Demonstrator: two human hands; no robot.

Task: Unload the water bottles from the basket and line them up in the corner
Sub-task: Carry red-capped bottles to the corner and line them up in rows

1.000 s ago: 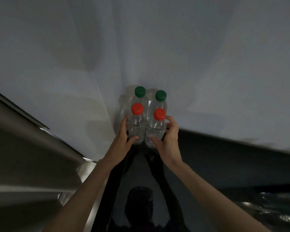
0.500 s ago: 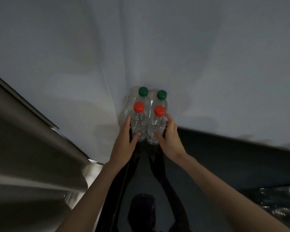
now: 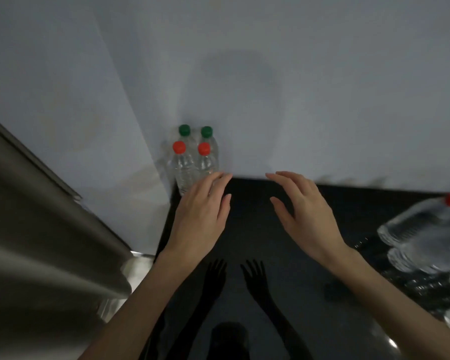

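Hovering empty w/ fingers spread, left hand (image 3: 202, 216) & right hand (image 3: 305, 214) near four cornered bottles (image 3: 192, 157), possibly untouched.

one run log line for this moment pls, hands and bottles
left hand open, empty | right hand open, empty | four bottles upright in corner | more bottles at right | phase: between picks

Left hand (image 3: 202, 211) and right hand (image 3: 305, 213), both bare, without gloves, rings or a watch. Forearms are uncovered to the frame's lower edge; no sleeve shows. Fingernails are short and unpainted, slightly blurred in this view.
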